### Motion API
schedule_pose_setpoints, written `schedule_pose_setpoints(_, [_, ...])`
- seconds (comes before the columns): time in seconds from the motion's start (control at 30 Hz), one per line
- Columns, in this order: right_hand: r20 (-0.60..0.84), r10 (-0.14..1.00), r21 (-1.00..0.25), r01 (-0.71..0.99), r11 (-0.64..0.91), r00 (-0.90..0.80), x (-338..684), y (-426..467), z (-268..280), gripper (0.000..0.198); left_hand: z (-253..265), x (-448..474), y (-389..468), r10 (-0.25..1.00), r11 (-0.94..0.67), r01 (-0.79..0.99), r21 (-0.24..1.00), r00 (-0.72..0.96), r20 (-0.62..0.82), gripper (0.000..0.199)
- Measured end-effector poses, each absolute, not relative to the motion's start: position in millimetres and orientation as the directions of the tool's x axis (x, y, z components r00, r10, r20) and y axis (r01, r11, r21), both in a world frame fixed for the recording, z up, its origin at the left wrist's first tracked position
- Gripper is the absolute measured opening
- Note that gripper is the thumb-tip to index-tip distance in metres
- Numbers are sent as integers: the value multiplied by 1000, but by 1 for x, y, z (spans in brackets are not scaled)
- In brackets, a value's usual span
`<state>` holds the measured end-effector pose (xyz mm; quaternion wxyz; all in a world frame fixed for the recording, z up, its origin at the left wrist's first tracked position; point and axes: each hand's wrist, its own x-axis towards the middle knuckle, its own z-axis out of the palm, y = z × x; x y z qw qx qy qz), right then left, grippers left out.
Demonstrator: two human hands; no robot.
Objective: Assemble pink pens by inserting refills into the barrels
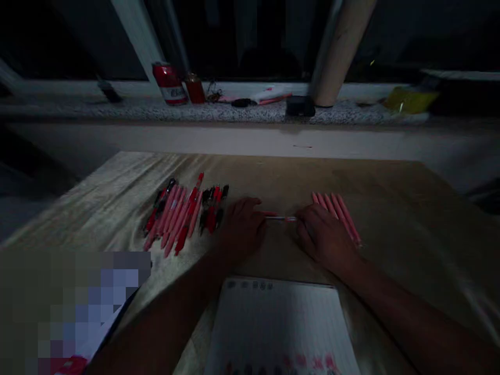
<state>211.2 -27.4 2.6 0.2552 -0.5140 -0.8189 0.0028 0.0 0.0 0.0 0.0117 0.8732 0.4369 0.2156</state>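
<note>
1. Presently holding a thin white pen refill [280,218] nearly level over the middle of the table [273,179] (too dim to judge whether touching its surface).
2. Clamping the refill's right end in the grip of the right hand [322,232], with fingers drawn together.
3. Meeting the other end with the bent fingers of the left hand [242,224]; impossible to make out whether pinched in that grip or merely touched.
4. Left of the left hand, in a slanting, partly overlapping spread: pink pens [169,216], a long red pen [190,213] and, nearest, red-and-black pens [212,211].
5. Just beside the right hand, in a slanted row: slim pink barrels [347,215].
6. Between the forearms: a lined notebook [273,317], with red and dark marks near the bottom.
7. Farther back, on the speckled windowsill [136,110]: a red-and-white drink can [171,84] and a yellow packet [412,100].
</note>
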Motion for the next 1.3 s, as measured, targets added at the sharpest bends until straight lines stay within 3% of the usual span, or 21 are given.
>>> schedule_pose_setpoints(0.17, [394,782,-350,708,613,-483,208,-30,-2,21,-6,0,4,768,-612,761,216,505,394,29])
schedule_pose_setpoints(0.37, [341,771,-436,636,637,-538,207,-27,-5,28,-8,-1,5,772,-607,759,233,494,401,28])
schedule_pose_setpoints(0.93, [332,800,-305,745,593,-500,209,-23,-8,22,-10,-2,5,772,-612,752,246,498,395,27])
schedule_pose_setpoints(1.3, [348,807,-328,745,581,-476,208,-24,-7,21,-9,-1,5,784,-603,748,278,490,382,26])
